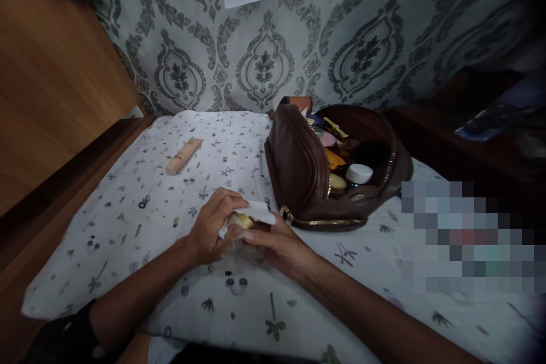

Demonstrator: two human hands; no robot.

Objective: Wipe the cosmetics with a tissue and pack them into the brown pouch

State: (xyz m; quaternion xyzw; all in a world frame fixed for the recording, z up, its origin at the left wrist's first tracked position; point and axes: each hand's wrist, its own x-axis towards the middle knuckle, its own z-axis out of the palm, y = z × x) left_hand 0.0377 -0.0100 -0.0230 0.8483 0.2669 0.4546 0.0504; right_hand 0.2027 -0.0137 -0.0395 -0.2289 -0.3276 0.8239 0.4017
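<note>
gold-coloured item [242, 220], one, mostly hidden: held above the patterned sheet [123, 227], near side, mid-scene, left of the brown bag's near corner. gold part shows upward between the fingers; long axis and pointing direction cannot be told. one white tissue-like piece [262, 211] lies against it. two hands: left hand [215, 222] curled closed over item and tissue; right hand [279, 242] closed around them from the right, thumb by the gold. one brown bag [294, 153], unzipped, one white lid [359, 173] inside. one beige tube [185, 156], far left, lies slanting, near-left to far-right.
</note>
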